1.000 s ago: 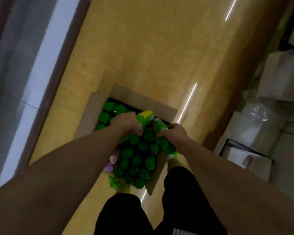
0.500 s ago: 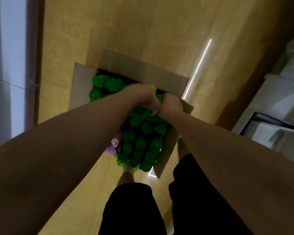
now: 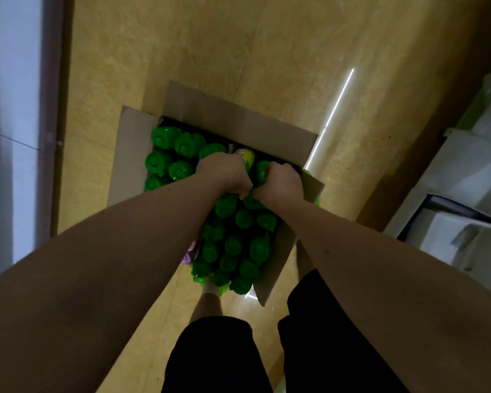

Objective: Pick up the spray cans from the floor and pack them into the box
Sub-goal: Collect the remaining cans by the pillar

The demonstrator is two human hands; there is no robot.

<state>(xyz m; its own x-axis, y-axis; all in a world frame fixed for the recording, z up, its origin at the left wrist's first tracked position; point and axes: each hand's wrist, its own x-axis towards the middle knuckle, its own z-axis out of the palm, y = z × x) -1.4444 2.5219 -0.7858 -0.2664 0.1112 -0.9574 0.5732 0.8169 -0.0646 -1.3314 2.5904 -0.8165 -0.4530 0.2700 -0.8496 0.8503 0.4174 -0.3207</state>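
Since half a second ago both fists have been pushed a bit further toward the far side of the box (image 3: 238,120), and the yellow-topped can (image 3: 248,158) is now more exposed between them. The left hand (image 3: 224,173) is curled round that can, and the right hand (image 3: 282,181) is wrapped round a green-capped can (image 3: 261,170) just beside it; the two hands are touching at the knuckles over the open carton. The box is sat on the yellowish floor (image 3: 182,52) with its flaps folded out, and it's packed with upright spray cans (image 3: 233,245), green caps showing. A purple-capped can (image 3: 188,255) is seen at the near left edge, partly hidden by the left forearm. White cartons (image 3: 465,177) are stacked off to the right, well apart from the box.
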